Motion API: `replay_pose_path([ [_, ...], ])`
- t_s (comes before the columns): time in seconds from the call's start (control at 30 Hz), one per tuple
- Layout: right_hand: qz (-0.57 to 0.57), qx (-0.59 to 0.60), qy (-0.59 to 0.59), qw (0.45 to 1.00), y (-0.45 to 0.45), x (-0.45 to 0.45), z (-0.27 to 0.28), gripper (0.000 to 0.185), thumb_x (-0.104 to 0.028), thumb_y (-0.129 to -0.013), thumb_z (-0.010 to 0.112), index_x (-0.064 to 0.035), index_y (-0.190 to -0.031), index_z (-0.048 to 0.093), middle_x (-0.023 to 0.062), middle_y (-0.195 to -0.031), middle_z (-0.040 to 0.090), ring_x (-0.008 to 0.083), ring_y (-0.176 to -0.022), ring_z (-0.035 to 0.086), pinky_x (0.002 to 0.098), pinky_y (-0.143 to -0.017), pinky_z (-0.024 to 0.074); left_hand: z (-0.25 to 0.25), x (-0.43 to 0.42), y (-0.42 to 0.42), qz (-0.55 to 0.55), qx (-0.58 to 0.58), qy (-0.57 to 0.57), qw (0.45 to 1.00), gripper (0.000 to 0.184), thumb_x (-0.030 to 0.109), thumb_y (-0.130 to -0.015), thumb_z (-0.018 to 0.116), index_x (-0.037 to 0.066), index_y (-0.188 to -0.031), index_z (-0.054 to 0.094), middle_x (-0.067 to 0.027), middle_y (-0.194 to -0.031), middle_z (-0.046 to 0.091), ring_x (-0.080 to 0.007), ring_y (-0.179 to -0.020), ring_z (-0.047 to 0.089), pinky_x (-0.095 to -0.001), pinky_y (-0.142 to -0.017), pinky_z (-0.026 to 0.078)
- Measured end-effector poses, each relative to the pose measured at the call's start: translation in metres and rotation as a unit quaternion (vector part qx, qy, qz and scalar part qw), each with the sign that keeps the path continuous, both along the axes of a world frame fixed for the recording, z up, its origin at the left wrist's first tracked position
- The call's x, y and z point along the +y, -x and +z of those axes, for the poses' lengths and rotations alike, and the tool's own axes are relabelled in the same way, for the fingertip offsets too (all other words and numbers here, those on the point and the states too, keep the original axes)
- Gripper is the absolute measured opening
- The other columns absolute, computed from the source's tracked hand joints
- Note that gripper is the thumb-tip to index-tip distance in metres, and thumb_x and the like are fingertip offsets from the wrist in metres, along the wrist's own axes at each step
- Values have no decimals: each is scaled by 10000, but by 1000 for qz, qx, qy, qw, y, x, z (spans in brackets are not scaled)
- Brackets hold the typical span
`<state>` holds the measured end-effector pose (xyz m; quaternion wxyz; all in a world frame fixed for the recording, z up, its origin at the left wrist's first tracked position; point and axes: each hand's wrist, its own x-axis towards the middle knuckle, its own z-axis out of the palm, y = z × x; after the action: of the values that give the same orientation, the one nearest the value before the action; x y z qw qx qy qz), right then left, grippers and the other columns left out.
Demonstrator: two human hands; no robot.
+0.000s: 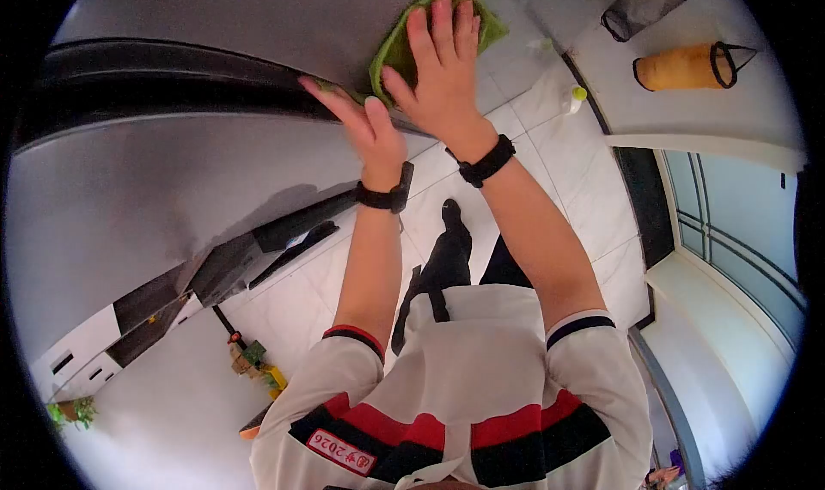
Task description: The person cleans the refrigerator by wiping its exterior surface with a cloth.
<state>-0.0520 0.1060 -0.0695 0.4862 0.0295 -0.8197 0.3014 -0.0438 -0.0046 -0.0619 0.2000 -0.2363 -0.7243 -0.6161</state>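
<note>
while the right hand [443, 86] spreads over the green cloth [396, 50] against the grey panel [258, 18], the left hand [371, 138] lies open at the panel's edge; steady, flat pressure should wipe best.

"How many hands?"
"Two: one left hand [375, 138], one right hand [443, 95]."
"And black wristbands?"
"Two, a left wristband [384, 197] and a right wristband [487, 162]."
"Cloths?"
"One green cloth [395, 50]."
"What about the far right?"
"Two cylindrical bags, one grey bag [646, 9] and one yellow bag [679, 68], plus one green-capped bottle [575, 102]."
</note>
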Motion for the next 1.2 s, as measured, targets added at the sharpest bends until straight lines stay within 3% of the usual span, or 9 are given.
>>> replay_pose_path([
  [0.2, -20, -18, 8, 1000, 2, -9, -37, 834, -404, -771, 692, -120, -1452, 305, 173, -1544, 162, 514, -1363, 167, 661, -1065, 180, -43, -14, 6, 11, -18, 80, 997, 856, 258, -940, 460, -81, -1443, -143, -273, -1541, -2, -354, -1428, 94, -405, -1145, 93],
  [0.33, -18, -21, 21, 999, -1, -14, -52, 861, -361, -776, 683, -82, -1468, 253, 216, -1534, 156, 536, -1359, 153, 660, -1069, 174, -67, -20, -7, -10, -99, 102, 990, 811, 241, -949, 445, -63, -1460, -106, -302, -1508, 168, -379, -1391, 238, -389, -1123, 184],
  [0.43, -18, -57, 30, 998, -8, -17, -61, 836, -331, -789, 668, -35, -1453, 255, 254, -1517, 167, 544, -1352, 160, 637, -1078, 187, -89, -22, -18, -36, -173, 94, 980, 763, 197, -959, 417, -38, -1473, -96, -280, -1511, 196, -351, -1378, 281, -359, -1111, 216],
  [0.47, -19, -72, 33, 997, -11, -17, -63, 826, -320, -795, 662, -18, -1448, 256, 267, -1510, 173, 546, -1350, 164, 627, -1082, 193, -100, -25, -20, -72, -209, 75, 972, 661, 189, -1011, 342, 16, -1495, -72, -235, -1542, 123, -324, -1413, 189, -367, -1135, 173],
  [0.57, -18, -90, 27, 995, -19, -17, -67, 787, -280, -802, 660, 15, -1425, 280, 290, -1492, 198, 545, -1344, 182, 589, -1091, 221, -96, -28, -26, -73, -266, 49, 960, 628, 211, -1017, 357, 13, -1505, 14, -217, -1523, 212, -307, -1397, 237, -362, -1132, 184],
  [0.77, -34, -109, 13, 993, -27, -18, -52, 776, -268, -800, 679, 54, -1400, 307, 282, -1487, 220, 515, -1354, 198, 559, -1096, 240, -66, -48, -39, -80, -272, -6, 959, 542, 201, -1013, 397, -3, -1479, 209, -194, -1440, 379, -266, -1309, 395, -364, -1056, 339],
  [0.87, -39, -100, 2, 994, -28, -21, -33, 813, -296, -810, 681, 63, -1416, 275, 280, -1495, 203, 498, -1359, 210, 532, -1108, 240, -38, -82, -61, -41, -148, 72, 986, 506, 180, -1004, 428, -25, -1444, 283, -188, -1338, 494, -242, -1196, 509, -359, -963, 438],
  [1.0, 8, -52, 67, 996, -24, -45, -1, 880, -318, -840, 663, 56, -1458, 161, 291, -1520, 115, 489, -1388, 158, 492, -1128, 217, 8, -126, -70, 73, 44, 21, 996, 452, 92, -971, 444, -68, -1387, 365, -216, -1189, 601, -246, -992, 615, -342, -806, 523],
  [1.2, 53, 12, 91, 994, -24, -104, 12, 824, -252, -867, 622, 74, -1452, 142, 308, -1520, 82, 506, -1381, 158, 490, -1132, 201, 77, -190, -65, 228, 164, -32, 959, 513, 22, -960, 418, -32, -1439, 242, -253, -1289, 500, -295, -1117, 558, -376, -849, 533],
])
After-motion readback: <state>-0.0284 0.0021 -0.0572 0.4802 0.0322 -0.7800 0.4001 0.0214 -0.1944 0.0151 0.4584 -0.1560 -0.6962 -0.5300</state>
